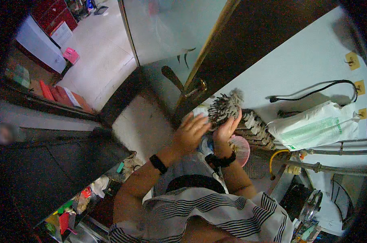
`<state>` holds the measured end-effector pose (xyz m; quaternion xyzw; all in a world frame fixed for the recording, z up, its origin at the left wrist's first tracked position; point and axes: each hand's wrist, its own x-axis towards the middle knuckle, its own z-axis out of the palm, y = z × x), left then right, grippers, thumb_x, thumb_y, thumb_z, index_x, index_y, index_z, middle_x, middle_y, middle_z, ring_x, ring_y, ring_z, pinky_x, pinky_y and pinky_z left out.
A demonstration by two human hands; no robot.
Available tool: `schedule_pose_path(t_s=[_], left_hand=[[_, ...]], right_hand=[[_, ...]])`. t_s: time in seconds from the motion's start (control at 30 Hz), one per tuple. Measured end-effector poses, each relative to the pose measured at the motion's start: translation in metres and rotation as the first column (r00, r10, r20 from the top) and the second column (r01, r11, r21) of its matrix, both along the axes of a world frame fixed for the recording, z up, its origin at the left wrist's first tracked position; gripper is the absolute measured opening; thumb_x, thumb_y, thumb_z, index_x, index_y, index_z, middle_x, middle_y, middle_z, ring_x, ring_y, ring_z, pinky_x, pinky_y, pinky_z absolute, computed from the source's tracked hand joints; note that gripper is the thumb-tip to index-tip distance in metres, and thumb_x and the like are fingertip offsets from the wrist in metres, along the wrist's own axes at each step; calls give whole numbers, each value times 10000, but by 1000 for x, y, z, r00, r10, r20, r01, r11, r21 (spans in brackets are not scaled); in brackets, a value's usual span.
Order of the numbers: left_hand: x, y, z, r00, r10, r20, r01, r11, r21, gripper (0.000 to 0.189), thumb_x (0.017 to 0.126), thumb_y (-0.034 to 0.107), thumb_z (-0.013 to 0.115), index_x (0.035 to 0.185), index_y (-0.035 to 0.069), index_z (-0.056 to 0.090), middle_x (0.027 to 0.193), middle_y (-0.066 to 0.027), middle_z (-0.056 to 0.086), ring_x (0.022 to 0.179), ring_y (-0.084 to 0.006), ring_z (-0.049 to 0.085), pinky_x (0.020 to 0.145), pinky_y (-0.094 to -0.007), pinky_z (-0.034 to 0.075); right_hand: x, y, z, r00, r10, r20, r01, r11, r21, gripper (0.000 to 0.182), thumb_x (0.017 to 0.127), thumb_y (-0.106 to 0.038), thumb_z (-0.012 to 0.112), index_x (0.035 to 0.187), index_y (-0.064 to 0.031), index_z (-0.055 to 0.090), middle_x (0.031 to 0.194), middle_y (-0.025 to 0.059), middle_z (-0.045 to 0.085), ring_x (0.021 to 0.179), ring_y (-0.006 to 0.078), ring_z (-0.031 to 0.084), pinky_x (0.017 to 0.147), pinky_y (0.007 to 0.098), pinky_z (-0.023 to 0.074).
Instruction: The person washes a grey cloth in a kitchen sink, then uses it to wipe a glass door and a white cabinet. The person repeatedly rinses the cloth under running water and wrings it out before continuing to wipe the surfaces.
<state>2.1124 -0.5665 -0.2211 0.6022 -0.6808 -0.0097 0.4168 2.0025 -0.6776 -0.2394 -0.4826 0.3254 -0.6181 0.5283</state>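
Observation:
A grey shaggy chenille cloth or ball (224,107) is beside the dark door frame, in front of my two hands. My right hand (227,127) touches its lower right side with the fingers nearly straight; whether they grip it is hidden. Just left of it, my left hand (192,132) has its fingers spread and slightly blurred, with nothing seen in it. Dark bands circle both wrists. Below the hands, a pink plastic basket or bin (241,150) is partly covered by my right forearm.
A door with glass panel and handle (173,78) stands ahead. On the right wall hang a white plastic bag (315,126) and a black cable (317,92). Pipes (329,167) run below them. A dark countertop (50,170) lies left, with assorted items along its edge.

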Motion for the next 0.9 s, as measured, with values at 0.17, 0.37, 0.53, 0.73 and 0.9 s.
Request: schedule_pose_path(t_s=[0.17,0.37,0.53,0.73,0.9], left_hand=[[20,12,-35,879,268,-394,-209,960,186,420,775,18,495,1193,56,472,1174,-158,481,1102,-338,440,950,-450,338],[48,20,-52,779,346,-523,-260,937,233,372,787,-27,469,1151,54,471,1121,-162,505,1048,-338,476,898,-390,383],[59,31,-74,743,386,-546,-291,922,256,351,790,-25,466,1132,51,485,1091,-158,535,1021,-335,505,880,-391,400],[58,6,-78,762,296,-576,-219,955,200,363,779,-22,474,1135,48,489,1088,-167,537,992,-349,516,857,-414,413],[49,-13,-96,793,243,-559,-227,969,99,374,766,-16,481,1135,46,486,1078,-182,529,998,-363,502,836,-440,420]], right_hand=[[25,30,-30,999,48,-15,-50,974,-220,485,846,-205,404,1270,10,304,1185,161,434,1064,274,463,912,395,384],[51,11,-99,824,-270,-499,-80,815,-574,536,740,-113,591,1209,29,374,1169,293,376,1051,406,408,925,470,317],[53,3,-80,901,-255,-350,37,851,-524,641,641,-49,678,1194,2,357,1228,219,339,1092,330,400,935,432,332],[46,-9,-109,946,134,-294,-115,990,80,654,644,30,627,1209,29,298,1007,112,455,927,224,456,855,374,396],[38,-24,-212,971,93,220,-181,887,425,423,771,-148,601,1126,-47,394,954,70,517,861,236,499,800,364,422]])
